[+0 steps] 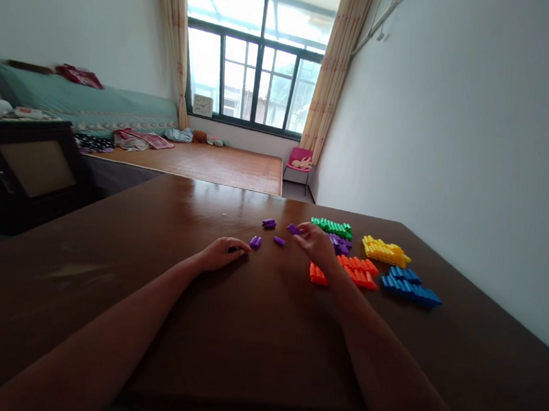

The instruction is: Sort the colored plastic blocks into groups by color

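Observation:
My right hand (316,242) pinches a small purple plastic piece (294,229) between thumb and fingertips, just over the table. My left hand (223,253) rests on the tabletop with its fingers extended and a gap below them. Its fingertips are right beside a pair of purple pieces (256,242), perhaps touching them. Between the hands lies a single purple piece (279,241). Farther back sits another small purple group (268,223). A larger purple pile (341,244) is partly hidden behind my right hand.
Right of my right hand, similar pieces lie in rows: green (332,227), yellow (385,251), orange (364,273) and blue (410,287). My right forearm crosses the orange rows. Beyond the brown table (104,319) are a bed (220,166), a pink chair (300,157) and a dark cabinet (27,202).

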Demonstrator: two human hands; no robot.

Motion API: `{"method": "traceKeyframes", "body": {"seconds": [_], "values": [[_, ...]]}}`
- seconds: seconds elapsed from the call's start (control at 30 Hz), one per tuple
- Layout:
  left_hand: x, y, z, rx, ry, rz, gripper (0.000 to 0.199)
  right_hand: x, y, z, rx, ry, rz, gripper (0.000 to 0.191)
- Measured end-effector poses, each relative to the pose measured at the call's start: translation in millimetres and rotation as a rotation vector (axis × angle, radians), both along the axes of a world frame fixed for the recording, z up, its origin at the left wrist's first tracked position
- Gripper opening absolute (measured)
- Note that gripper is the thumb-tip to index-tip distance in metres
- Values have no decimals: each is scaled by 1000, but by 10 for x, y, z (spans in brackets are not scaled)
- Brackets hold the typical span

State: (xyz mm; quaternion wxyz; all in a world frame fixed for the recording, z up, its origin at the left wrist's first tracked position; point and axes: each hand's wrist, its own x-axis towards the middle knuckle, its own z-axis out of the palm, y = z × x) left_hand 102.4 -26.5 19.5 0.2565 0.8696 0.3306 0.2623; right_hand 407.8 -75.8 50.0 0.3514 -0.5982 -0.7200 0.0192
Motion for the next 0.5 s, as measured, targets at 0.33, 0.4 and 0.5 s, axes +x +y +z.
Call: {"method": "traceKeyframes", "body": {"seconds": [0.33,0.4,0.5], "values": [[7,6,4,1,-6,36,33,1317,-33,-187,-200,-140,-645,38],[3,13,-7,-14,-21,31,33,1286,-28,-196,-211,-155,-634,43],[-1,26,-26,-26,-34,29,34,1255,-30,-144,-177,-156,-679,49]]}}
